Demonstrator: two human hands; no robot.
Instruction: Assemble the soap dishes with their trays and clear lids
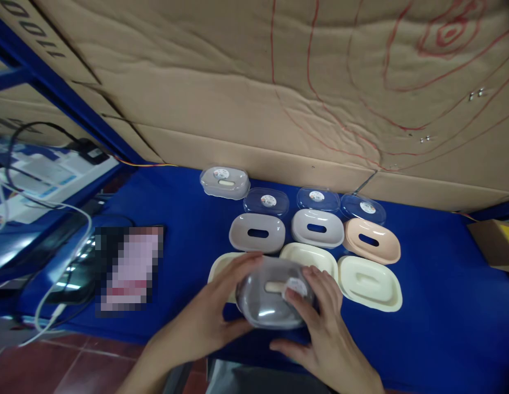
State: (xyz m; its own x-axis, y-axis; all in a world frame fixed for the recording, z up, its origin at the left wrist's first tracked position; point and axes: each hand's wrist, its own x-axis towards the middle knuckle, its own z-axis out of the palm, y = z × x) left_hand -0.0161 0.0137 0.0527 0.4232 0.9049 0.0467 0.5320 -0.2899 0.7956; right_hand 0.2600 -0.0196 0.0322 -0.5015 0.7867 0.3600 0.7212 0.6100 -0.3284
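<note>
In front of me I hold a lidded oval soap dish point(264, 306), grey under a clear cover, with a round label and a cream bar showing in its slot. My left hand point(221, 303) grips its left end, fingers over the top and thumb below. Around the right end curl the fingers of my right hand point(323, 317), one of them at the label, with the thumb apart. Beyond it lie two grey slotted trays point(270, 223) point(320, 216), a peach slotted tray point(385, 242) and cream bases point(396, 293), two partly hidden by my hands and the dish.
Three clear lids point(254, 201) with labels lie in a row behind the trays. A closed grey soap dish point(233, 189) stands at back left. Left are a blurred-out phone point(133, 268), cables and a power strip point(77, 175). Cardboard point(221, 98) walls the blue table point(434, 312).
</note>
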